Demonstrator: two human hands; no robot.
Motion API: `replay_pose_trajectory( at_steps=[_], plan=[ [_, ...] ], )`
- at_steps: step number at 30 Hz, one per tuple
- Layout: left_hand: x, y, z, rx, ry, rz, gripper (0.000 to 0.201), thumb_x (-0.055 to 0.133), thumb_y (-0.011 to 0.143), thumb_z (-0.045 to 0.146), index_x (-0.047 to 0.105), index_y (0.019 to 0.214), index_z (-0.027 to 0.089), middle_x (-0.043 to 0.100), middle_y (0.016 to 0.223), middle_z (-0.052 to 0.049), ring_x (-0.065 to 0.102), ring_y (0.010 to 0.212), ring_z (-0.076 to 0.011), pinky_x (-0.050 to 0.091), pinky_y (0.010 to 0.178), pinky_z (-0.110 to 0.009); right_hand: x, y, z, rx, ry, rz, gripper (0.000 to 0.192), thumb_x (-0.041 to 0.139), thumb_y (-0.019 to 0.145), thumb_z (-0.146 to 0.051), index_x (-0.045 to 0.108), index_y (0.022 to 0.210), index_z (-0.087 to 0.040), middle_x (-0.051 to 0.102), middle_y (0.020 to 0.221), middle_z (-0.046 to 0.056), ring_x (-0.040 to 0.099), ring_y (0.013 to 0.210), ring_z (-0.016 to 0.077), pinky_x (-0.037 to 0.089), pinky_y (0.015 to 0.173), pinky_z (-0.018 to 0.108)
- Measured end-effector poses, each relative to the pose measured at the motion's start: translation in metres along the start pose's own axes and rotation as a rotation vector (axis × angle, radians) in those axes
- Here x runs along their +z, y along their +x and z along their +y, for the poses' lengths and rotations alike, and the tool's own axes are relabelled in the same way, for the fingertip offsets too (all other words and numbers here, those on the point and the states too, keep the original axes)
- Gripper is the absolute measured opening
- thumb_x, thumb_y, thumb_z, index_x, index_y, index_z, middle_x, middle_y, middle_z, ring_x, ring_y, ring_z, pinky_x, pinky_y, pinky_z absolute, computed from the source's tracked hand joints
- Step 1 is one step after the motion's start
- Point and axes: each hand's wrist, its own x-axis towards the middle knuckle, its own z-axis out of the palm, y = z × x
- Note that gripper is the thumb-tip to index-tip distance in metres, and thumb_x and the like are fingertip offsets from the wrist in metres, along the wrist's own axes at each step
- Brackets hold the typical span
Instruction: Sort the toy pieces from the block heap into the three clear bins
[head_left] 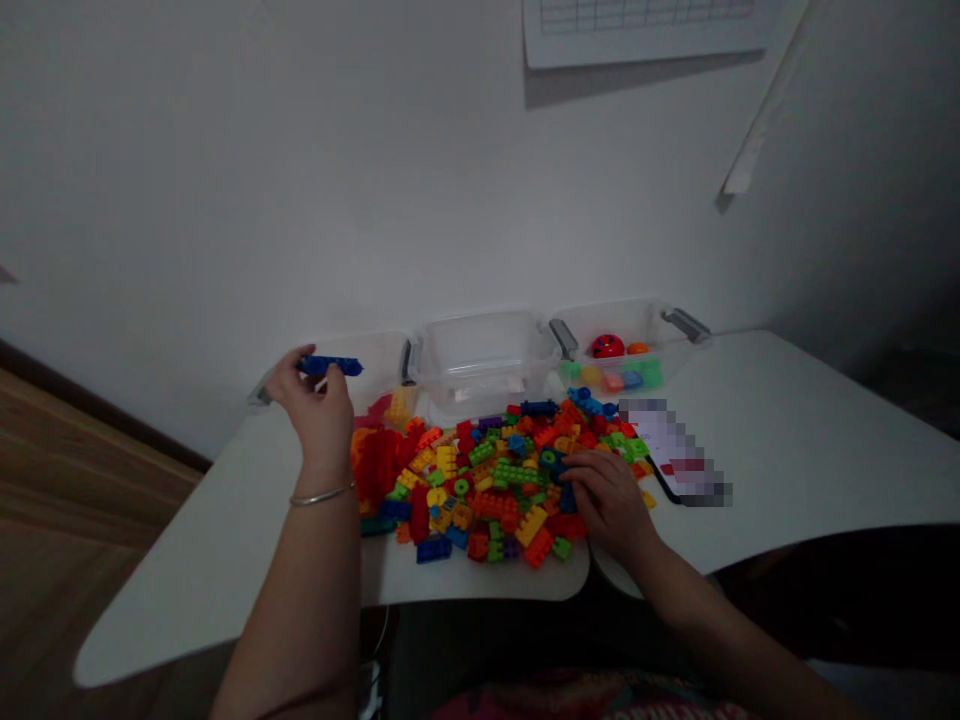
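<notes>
Head view: left hand (315, 405) pinches blue brick (331, 366) above left bin (379, 362), likely the drop-in step; release looks next. Right hand (609, 500) rests fingers loosely curled on brick pile (487, 475), gripping nothing clear.

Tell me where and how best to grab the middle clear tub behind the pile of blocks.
Grip the middle clear tub by its two short end rims, from above with both hands. It stands upright and open-topped, but neighbouring tubs press close at each end, so fingers likely fit only over the rim.

Blue brick (331, 366), pile of bricks (495, 480) — red, orange, yellow, green — white table (810, 440), seemingly silver bangle (321, 496)
</notes>
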Motion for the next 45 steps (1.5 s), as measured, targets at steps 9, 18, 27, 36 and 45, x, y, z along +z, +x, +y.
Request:
replay_pose_trajectory(
  at_steps=[9,18,27,36,45],
  plan=[
    [0.011,0.005,-0.018,0.158,0.561,-0.234,0.019,0.06,0.077,0.022,0.064,0.095,0.018,0.056,0.097,-0.009,0.057,0.099,-0.0241,0.047,0.096,-0.043,0.0,-0.001,0.0,-0.021,-0.007,0.003,0.017,0.052,0.088,-0.013,0.065,0.093,-0.023,0.071,0.104,0.005,0.06,0.102,0.023,0.046,0.094,0.045],
    [0.02,-0.004,-0.002,0.046,0.99,-0.376,0.042,0.044,0.086,0.042,0.069,0.107,0.016,0.071,0.099,-0.018,0.065,0.099,-0.0346,0.045,0.086,-0.047,0.0,0.0,-0.001,-0.036,-0.007,0.002,0.016,0.052,0.088,-0.013,0.065,0.093,-0.023,0.071,0.104,0.005,0.06,0.102,0.0233,0.046,0.093,0.045],
    [0.022,-0.004,-0.005,0.042,0.809,-0.359,0.04,0.041,0.082,0.036,0.074,0.088,0.013,0.073,0.091,-0.02,0.062,0.107,-0.0402,0.037,0.096,-0.057,0.0,0.0,-0.002,-0.033,-0.003,0.001,0.017,0.053,0.088,-0.013,0.065,0.092,-0.023,0.071,0.103,0.005,0.061,0.101,0.0236,0.048,0.092,0.045],
    [0.01,0.0,-0.01,-0.015,0.229,-0.255,0.033,0.044,0.08,0.035,0.068,0.096,0.019,0.072,0.093,-0.005,0.067,0.095,-0.0179,0.05,0.089,-0.031,-0.001,-0.001,-0.001,-0.033,0.003,0.003,0.016,0.053,0.088,-0.012,0.064,0.092,-0.023,0.071,0.103,0.005,0.06,0.101,0.0234,0.047,0.092,0.045],
    [-0.03,-0.05,0.02,0.003,0.304,-0.351,0.031,0.053,0.081,0.041,0.068,0.1,0.021,0.07,0.09,-0.004,0.064,0.083,-0.0201,0.052,0.079,-0.034,-0.001,0.0,-0.001,-0.015,-0.001,-0.002,0.017,0.052,0.088,-0.014,0.066,0.092,-0.023,0.071,0.103,0.005,0.061,0.102,0.0231,0.047,0.093,0.045]
  ],
)
